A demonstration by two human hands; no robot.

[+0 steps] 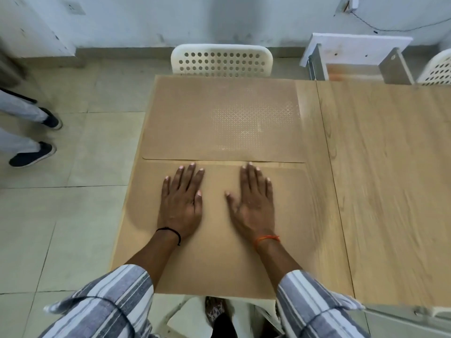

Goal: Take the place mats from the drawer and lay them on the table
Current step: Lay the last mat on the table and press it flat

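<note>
My left hand point(181, 203) and right hand point(252, 203) lie flat, fingers straight, grasping nothing, on the near place mat point(214, 259); far place mat point(195, 123) just beyond it.

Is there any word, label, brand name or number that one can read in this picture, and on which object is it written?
None: no readable text shows anywhere.
The far place mat bears only a pattern of small crosses, no letters.
The near place mat, under the left hand and right hand, is plain.
The white chair has only round holes.
The wooden table shows only grain.
</note>
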